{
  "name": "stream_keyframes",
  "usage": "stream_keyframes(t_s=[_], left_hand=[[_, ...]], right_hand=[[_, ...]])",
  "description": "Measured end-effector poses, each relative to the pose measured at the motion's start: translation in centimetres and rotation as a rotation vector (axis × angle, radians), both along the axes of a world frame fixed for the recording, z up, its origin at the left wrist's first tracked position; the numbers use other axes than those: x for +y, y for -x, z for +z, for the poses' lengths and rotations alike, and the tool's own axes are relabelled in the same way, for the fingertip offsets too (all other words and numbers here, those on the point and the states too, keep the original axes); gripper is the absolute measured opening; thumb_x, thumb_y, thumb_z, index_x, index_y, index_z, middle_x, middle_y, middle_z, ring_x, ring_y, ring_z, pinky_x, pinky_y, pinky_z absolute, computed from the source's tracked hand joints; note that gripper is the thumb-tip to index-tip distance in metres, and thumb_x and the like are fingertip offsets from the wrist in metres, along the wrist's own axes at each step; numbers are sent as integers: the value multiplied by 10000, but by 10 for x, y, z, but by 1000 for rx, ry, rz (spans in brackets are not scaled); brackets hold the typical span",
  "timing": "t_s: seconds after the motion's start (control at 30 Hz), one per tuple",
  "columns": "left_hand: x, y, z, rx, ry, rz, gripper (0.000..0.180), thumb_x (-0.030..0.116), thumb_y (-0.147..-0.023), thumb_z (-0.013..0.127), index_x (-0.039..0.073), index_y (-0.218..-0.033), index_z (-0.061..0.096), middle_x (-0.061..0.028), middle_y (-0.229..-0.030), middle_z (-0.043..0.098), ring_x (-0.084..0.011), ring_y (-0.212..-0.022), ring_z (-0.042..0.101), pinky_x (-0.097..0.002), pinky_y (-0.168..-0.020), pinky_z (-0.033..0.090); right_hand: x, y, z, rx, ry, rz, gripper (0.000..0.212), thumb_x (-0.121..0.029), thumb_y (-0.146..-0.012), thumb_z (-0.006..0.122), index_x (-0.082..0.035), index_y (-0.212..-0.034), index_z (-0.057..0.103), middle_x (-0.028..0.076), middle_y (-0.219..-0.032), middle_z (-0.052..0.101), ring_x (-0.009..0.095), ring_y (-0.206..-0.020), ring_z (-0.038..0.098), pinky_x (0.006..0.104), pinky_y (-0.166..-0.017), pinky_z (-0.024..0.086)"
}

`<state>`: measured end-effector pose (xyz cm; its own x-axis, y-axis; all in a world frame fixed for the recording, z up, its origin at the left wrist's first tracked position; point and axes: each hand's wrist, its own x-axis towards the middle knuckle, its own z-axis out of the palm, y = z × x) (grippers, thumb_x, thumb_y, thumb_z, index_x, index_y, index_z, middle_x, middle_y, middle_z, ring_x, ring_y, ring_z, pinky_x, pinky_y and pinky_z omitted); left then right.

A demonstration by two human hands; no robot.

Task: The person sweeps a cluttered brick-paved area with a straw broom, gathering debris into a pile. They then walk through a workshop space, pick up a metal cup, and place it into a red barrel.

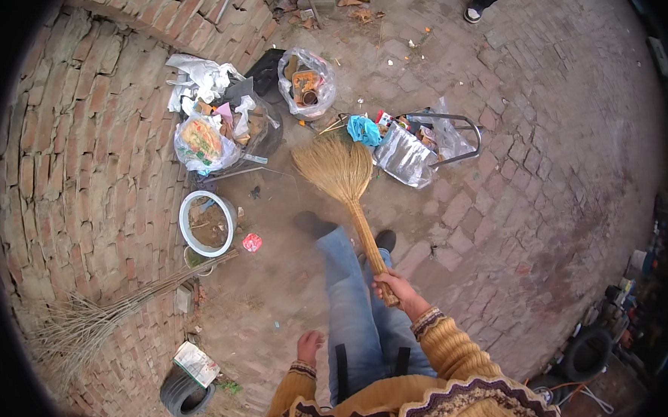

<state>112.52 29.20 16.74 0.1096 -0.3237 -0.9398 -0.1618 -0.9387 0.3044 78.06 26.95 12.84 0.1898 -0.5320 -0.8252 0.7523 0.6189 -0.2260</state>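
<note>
My right hand [396, 290] is closed round the handle of a straw broom [351, 181]. The broom's fanned bristles point away from me, beside a metal dustpan [405, 153] that has a bent tube handle. A crumpled blue bag [364, 131] and mixed litter lie in and about the dustpan. My left hand [309, 347] hangs beside my left thigh, holding nothing, its fingers loosely apart. A red scrap [252, 242] lies on the ground left of my legs.
Left ahead are a heaped rubbish bag [217, 131], a second bag of waste [306, 83] and a white bucket [207, 223]. A twig broom [120, 310] leans by the brick wall [67, 169]. A tyre [187, 396] sits near left. Someone's foot [473, 14] shows far ahead.
</note>
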Motion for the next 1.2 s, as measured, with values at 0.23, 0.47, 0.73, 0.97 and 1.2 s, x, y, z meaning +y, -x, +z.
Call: stream_keyframes(t_s=[0.23, 0.47, 0.73, 0.97, 1.2], left_hand=[[-8, 9, -13, -9, -54, -38, 205, 236, -901, 594, 42, -937, 646, -43, -847, 656, -139, -756, 604, -273, -662, 469], [-13, 33, -22, 40, -45, -38, 191, 235, -899, 592, 50, -901, 638, -41, -839, 659, -131, -715, 601, -258, -639, 463], [-20, 14, -20, 9, -76, -4, 160, 224, -891, 606, 68, -923, 626, -36, -842, 652, -139, -738, 614, -261, -658, 467], [-20, 11, -25, 10, -46, 19, 168, 230, -889, 607, 67, -923, 626, -34, -842, 650, -134, -737, 605, -263, -656, 464], [-24, 16, -21, 10, -42, -4, 191, 247, -900, 586, 62, -927, 624, -40, -851, 652, -137, -742, 607, -268, -663, 470]], right_hand=[[46, 68, 84, 98, -246, -304, 278, -62, -867, 596, -44, -1140, 543, 50, -821, 571, 134, -636, 550, 259, -524, 486], [0, 85, 110, 109, -272, -347, 235, -49, -880, 555, -44, -1111, 516, 75, -824, 536, 150, -628, 527, 244, -515, 457], [1, 80, 221, 71, -335, -270, 296, -56, -877, 556, -35, -1163, 483, 111, -852, 531, 174, -612, 526, 271, -520, 456], [-17, 85, 205, 159, -257, 166, 398, -76, -855, 616, -19, -1225, 482, 83, -812, 567, 165, -594, 577, 281, -521, 479], [-115, 89, -4, 94, -31, 415, 328, -92, -865, 620, -16, -1167, 513, 75, -800, 602, 126, -558, 561, 251, -491, 486]])
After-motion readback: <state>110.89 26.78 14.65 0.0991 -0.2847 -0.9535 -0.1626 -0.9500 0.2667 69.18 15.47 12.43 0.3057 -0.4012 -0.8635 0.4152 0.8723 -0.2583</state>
